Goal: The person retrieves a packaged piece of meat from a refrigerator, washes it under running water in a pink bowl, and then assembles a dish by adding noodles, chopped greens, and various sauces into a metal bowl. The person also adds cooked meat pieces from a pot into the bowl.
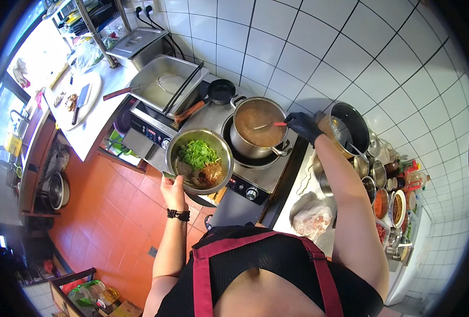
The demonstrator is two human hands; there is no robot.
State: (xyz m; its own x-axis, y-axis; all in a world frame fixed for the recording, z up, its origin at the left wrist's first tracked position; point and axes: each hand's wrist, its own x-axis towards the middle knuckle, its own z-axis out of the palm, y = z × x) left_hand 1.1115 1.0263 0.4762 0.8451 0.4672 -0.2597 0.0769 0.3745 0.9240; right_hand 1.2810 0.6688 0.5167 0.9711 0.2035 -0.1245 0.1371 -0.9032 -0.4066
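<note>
My left hand (174, 192) grips the near rim of a steel mixing bowl (229, 166), a green scrap or leaf showing at its thumb. Chopped green herbs (198, 153) lie in the bowl beside a heap of brown and reddish seasoning (212, 174). My right hand (302, 126), in a black glove, holds a red-handled utensil (279, 124) whose metal end dips into brown liquid (254, 119). That liquid fills a two-handled steel pot (252, 151) on an induction cooker (240, 183), to the right of the bowl.
Behind the bowl are a small black frying pan (221, 92) and a steel basin (151, 67) with chopsticks (183, 88) across it. A tall pot (347, 126) stands at right, near several seasoning containers (381, 204) and a bagged pale item (312, 218). A cleaver (82, 99) rests on a round board (93, 89).
</note>
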